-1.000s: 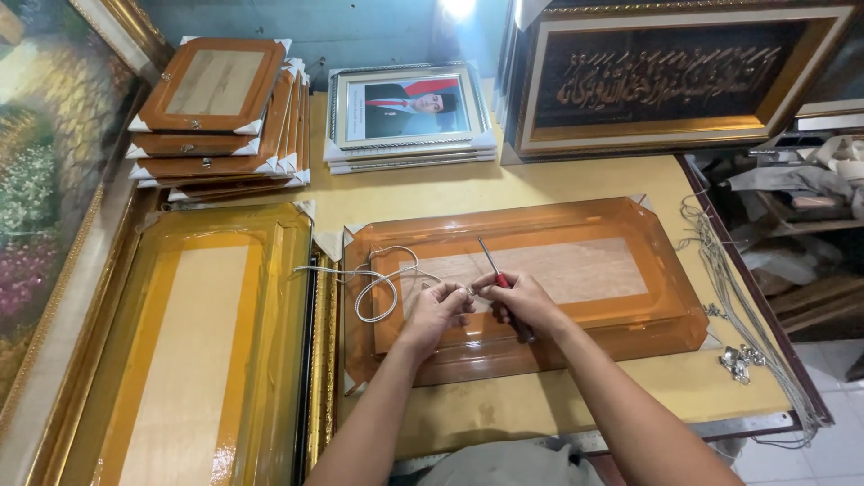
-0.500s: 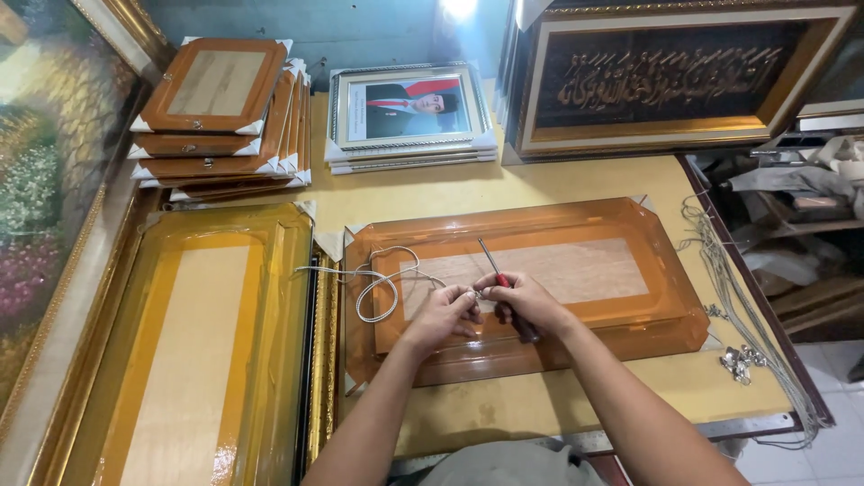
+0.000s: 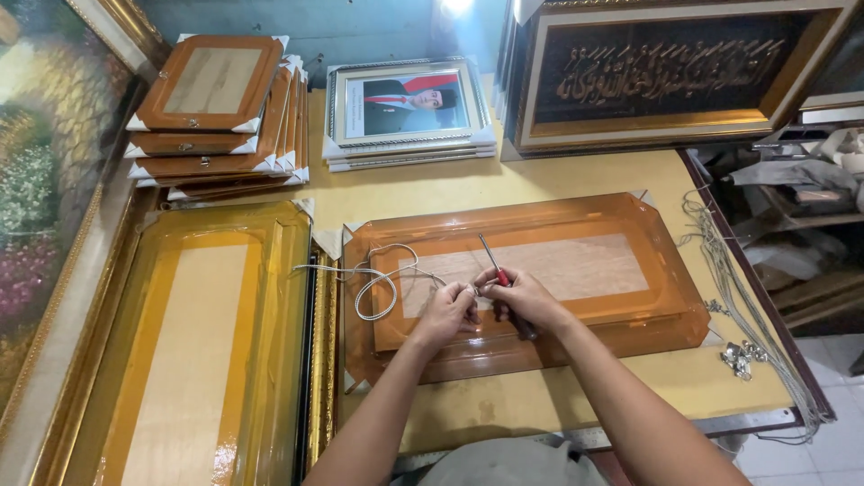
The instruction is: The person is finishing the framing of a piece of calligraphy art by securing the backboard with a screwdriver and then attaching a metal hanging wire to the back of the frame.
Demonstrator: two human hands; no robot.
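Note:
A large picture frame [image 3: 630, 225] wrapped in orange film lies face down on the yellow table [image 3: 576, 175]. Both hands meet over its back panel. My right hand [image 3: 525, 299] grips a red-handled screwdriver [image 3: 490, 256], its thin shaft pointing away from me. My left hand [image 3: 447, 310] pinches the end of a white cord [image 3: 376, 281] beside the screwdriver. The cord loops across the frame's left part and trails off its left edge.
A second film-wrapped frame [image 3: 193, 351] lies at the left, beside a gilt frame edge [image 3: 322, 360]. Stacked brown frames [image 3: 216, 108] and portrait frames [image 3: 405, 103] sit at the back, next to a large dark calligraphy frame [image 3: 666, 76]. Cords and metal hooks [image 3: 738, 355] lie at the table's right edge.
The hands have stayed at the same spot on the frame's back, with only small finger movements. The cord loop has shifted slightly.

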